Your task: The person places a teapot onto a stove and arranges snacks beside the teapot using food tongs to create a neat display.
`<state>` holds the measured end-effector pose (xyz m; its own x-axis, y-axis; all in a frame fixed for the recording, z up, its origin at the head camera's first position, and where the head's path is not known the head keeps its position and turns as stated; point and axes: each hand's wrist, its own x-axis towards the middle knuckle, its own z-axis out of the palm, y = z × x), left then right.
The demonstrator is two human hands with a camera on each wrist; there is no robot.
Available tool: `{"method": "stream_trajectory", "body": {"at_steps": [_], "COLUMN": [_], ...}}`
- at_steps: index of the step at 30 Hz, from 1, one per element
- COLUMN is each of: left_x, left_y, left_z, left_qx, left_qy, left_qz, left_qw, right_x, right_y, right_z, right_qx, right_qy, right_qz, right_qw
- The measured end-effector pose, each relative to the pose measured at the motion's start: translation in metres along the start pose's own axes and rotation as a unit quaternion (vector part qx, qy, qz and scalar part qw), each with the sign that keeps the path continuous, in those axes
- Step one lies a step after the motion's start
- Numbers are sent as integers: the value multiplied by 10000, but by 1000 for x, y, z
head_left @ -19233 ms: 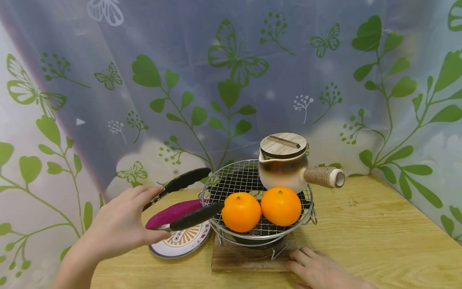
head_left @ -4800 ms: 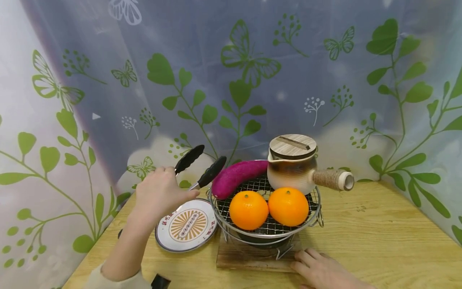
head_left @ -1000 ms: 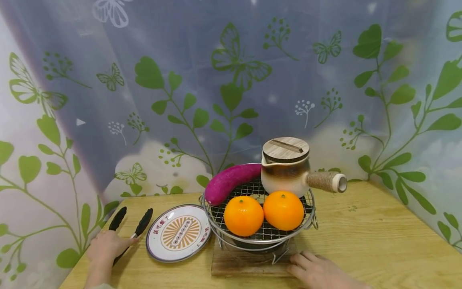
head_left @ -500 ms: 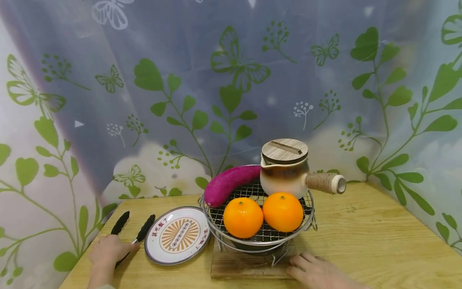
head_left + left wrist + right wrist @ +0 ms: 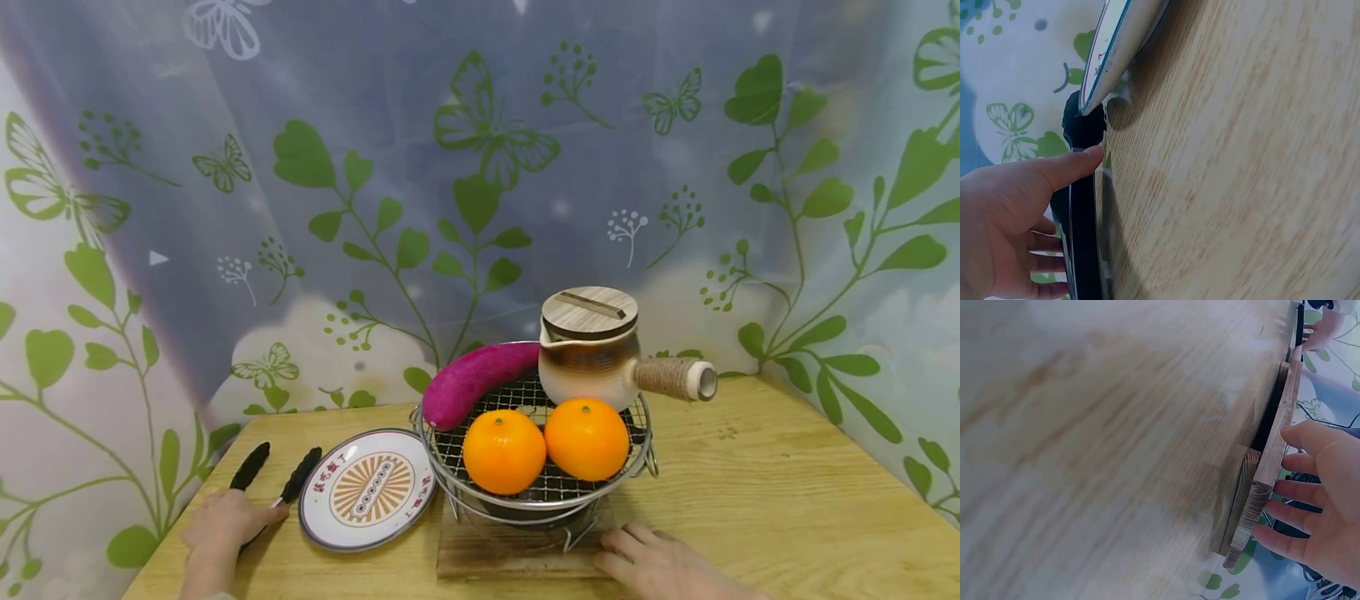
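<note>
My left hand (image 5: 225, 521) grips black-tipped tongs (image 5: 303, 475) on the table left of the plate, thumb on the near arm and fingers at the other side. In the left wrist view the tongs (image 5: 1085, 231) stand beside the plate's edge (image 5: 1100, 75). My right hand (image 5: 663, 562) rests with relaxed fingers at the right end of the wooden board (image 5: 517, 565), fingertips along its edge (image 5: 1275, 450). A purple sweet potato (image 5: 476, 387) lies at the back left of the round wire rack (image 5: 540, 502), behind two oranges, the left one (image 5: 504, 452) and the right one (image 5: 587, 439).
A small clay pot (image 5: 588, 367) with a wooden lid stands at the rack's back right, its rope-wrapped handle (image 5: 666, 377) jutting right. The white patterned plate (image 5: 315, 521) sits between tongs and rack. A leaf-printed curtain (image 5: 360, 267) hangs behind the table.
Earlier the sweet potato was between the tongs over the plate; it now lies on the rack. The tongs came down left of the plate. The last half second shows almost no movement.
</note>
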<state>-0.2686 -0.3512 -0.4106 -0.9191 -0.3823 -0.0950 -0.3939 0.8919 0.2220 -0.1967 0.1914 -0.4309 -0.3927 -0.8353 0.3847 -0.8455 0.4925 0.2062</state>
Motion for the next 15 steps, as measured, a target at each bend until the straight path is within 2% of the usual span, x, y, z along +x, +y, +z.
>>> {"method": "stream_trajectory", "body": {"at_steps": [2, 6, 9, 15], "left_x": [-1, -1, 0, 0], "left_y": [0, 1, 6, 16], "left_z": [0, -4, -10, -16], "left_qx": [-56, 1, -2, -41], "left_qy": [47, 91, 37, -8], "left_qz": [-11, 275, 537, 797], "left_qw": [10000, 9996, 9986, 9968], "right_x": [0, 0, 0, -1], "right_y": [0, 2, 3, 6], "right_z": [0, -1, -4, -11], "right_qx": [-18, 92, 215, 430], "right_qy": [17, -96, -294, -657], "right_qz": [-18, -19, 52, 245], "right_qw": [10000, 9999, 9993, 9966]}}
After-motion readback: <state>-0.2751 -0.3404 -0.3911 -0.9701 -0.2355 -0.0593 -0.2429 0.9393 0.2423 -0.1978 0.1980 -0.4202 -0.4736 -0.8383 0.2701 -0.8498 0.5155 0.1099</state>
